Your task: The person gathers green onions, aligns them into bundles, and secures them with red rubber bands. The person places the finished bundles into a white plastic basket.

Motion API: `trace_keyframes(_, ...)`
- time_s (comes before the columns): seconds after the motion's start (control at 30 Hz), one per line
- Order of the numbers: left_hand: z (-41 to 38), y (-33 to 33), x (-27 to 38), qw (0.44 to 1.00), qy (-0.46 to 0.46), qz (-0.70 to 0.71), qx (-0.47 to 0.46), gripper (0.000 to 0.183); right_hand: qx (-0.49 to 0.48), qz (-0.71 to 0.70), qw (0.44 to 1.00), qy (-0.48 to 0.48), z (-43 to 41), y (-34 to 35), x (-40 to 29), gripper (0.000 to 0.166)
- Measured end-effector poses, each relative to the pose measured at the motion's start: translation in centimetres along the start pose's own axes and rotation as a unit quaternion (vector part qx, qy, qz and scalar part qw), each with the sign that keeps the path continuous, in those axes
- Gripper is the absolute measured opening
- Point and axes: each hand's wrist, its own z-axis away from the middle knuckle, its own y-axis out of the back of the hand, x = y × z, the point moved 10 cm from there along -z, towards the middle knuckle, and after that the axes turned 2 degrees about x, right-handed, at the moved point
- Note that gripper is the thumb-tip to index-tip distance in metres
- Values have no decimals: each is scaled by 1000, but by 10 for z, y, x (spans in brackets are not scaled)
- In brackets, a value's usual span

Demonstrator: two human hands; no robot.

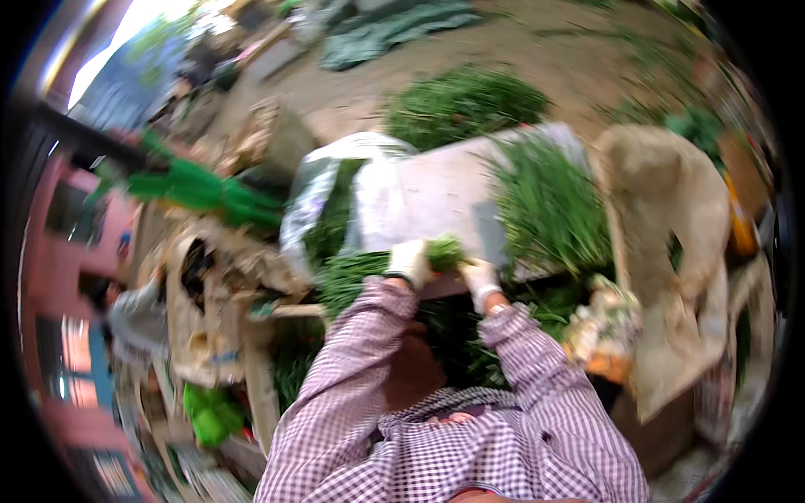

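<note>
My left hand (410,261), in a white glove, is closed around a bunch of long green stalks (352,274). The trimmed-looking butt ends (445,251) point right, and the leafy length runs out to the left. Close to those ends is my right hand (479,278), also gloved, its fingertips at or touching the bunch; blur hides whether they pinch anything. Beyond both hands lies a pale board or tabletop (434,188) with a grey flat piece (489,229) on it. A loose heap of green stalks (553,201) covers its right side.
A clear plastic bag (321,207) with greens stands left of the board. Another green heap (465,104) lies beyond it on the ground. Beige sacking (666,207) rises at right, beside a soiled cloth or bag (607,320). Another person (135,314) is at far left.
</note>
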Motion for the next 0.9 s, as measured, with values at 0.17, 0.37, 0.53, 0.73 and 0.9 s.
trace_keyframes(0.17, 0, 3, -3, 999, -1, -40, 6, 54, 16, -144, 989, -4, -18, 3, 28, 16)
trace_keyframes(0.37, 3, -29, -13, 994, 48, -63, -80, 81, 95, -156, 983, -30, 13, 10, 3, 12)
trace_keyframes(0.53, 0, -19, -9, 994, 53, -53, -76, 78, -9, -72, 997, -9, 3, 15, -9, 12)
trace_keyframes(0.73, 0, -14, -2, 998, 8, -60, -12, 43, 76, 354, 831, 423, 87, 2, -155, 52)
trace_keyframes(0.9, 43, -7, 65, 982, -133, -133, 15, 31, -127, 615, 721, 295, 110, -37, -138, 107)
